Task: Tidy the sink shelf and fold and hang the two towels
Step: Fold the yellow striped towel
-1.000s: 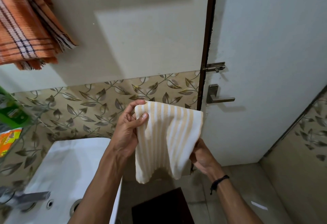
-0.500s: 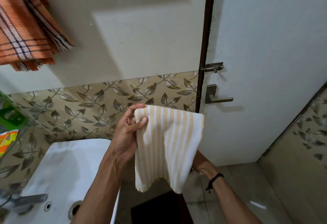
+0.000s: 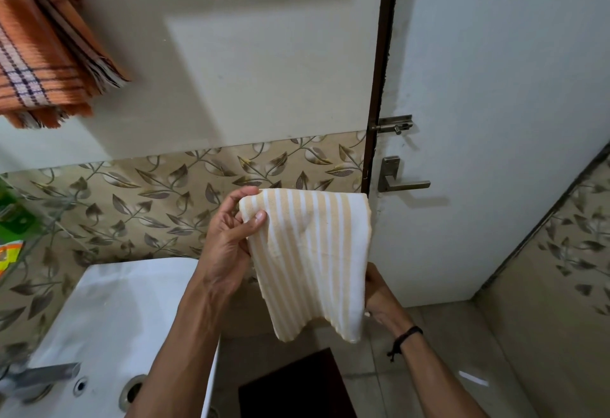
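Note:
A folded cream-and-white striped towel (image 3: 313,259) hangs in the air in front of the tiled wall. My left hand (image 3: 227,242) pinches its upper left corner between thumb and fingers. My right hand (image 3: 379,295) is mostly hidden behind the towel's lower right edge; how its fingers lie there is hidden. An orange checked towel (image 3: 43,51) hangs folded high on the wall at the upper left. The glass sink shelf (image 3: 29,239) shows at the left edge with green and orange packets on it.
The white sink (image 3: 125,318) with a metal tap (image 3: 39,374) lies at the lower left. A white door with a lever handle (image 3: 402,180) and a bolt latch (image 3: 392,125) stands right of the towel. A dark mat (image 3: 297,388) lies on the floor below.
My right hand slid lower along the towel's right edge, then came back up a little. The towel's lower edge shifted slightly; my left hand kept its hold.

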